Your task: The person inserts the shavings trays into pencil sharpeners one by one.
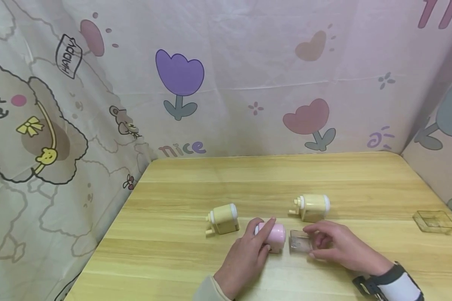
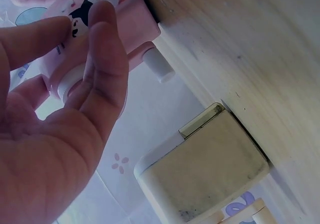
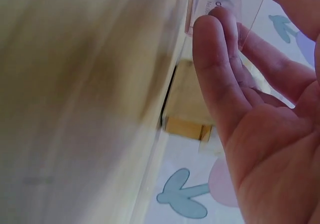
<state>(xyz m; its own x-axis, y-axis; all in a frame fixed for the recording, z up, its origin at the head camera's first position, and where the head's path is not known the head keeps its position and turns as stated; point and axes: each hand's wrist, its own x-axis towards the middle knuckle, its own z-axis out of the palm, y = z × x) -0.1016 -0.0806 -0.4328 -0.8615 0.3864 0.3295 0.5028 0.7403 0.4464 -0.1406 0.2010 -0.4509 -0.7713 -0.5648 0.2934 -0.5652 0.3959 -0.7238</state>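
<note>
A pink pencil sharpener (image 1: 276, 236) stands on the table in the head view. My left hand (image 1: 245, 254) grips it from the left, fingers over its top and thumb on the near side. The left wrist view shows a cartoon print on its pink body (image 2: 142, 22) and a white crank knob (image 2: 158, 65). Just right of it, my right hand (image 1: 338, 246) pinches a clear shavings drawer (image 1: 299, 241) between thumb and fingers at its right end. In the right wrist view, a printed label shows through the drawer (image 3: 248, 14), partly hidden behind fingers.
One yellow pencil sharpener (image 1: 224, 219) stands left of the pink one, and another yellow sharpener (image 1: 314, 207) is behind the right hand. At the table's right edge lies a yellowish clear drawer (image 1: 434, 221). Printed cloth (image 1: 229, 125) hangs around the wooden table (image 1: 165, 267).
</note>
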